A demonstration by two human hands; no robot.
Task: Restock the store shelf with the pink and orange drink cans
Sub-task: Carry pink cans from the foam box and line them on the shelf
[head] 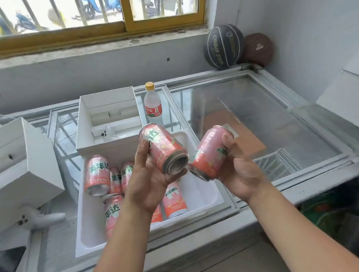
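chest freezer (259, 94): standing under the window (81, 10), carrying the white tub on its glass lids; showing no store shelf anywhere in view.
white tub (89, 237): sitting on the lids toward the front edge, holding the tub cans (96, 175); about six showing, most lying on their sides, one partly hidden behind the left wrist.
left hand (150, 180): curling fingers and thumb round the left can, grip closing on its lower half, holding it clear above the tub.
right hand (239, 171): wrapping round the right can in the same way, grip full, thumb lying along the upper side.
left can (164, 149): tilting with its bare concave metal base toward the camera; wearing a pink-to-orange label with green Chinese lettering; looking undented.
right can (210, 157): leaning the other way, top pointing up and right, base close to the left can's base, whether touching cannot be told; showing green "MIRINDA" lettering on the same pink-orange label.
held pair, step: by the look of it, sitting at pick-up, both cans out of the tub and not yet heading shelfward.
held pair, next move: probably calling for turning toward the shelf, righting each can so the base is facing down, and setting them upright with labels facing out, keeping the smooth round sides from slipping.
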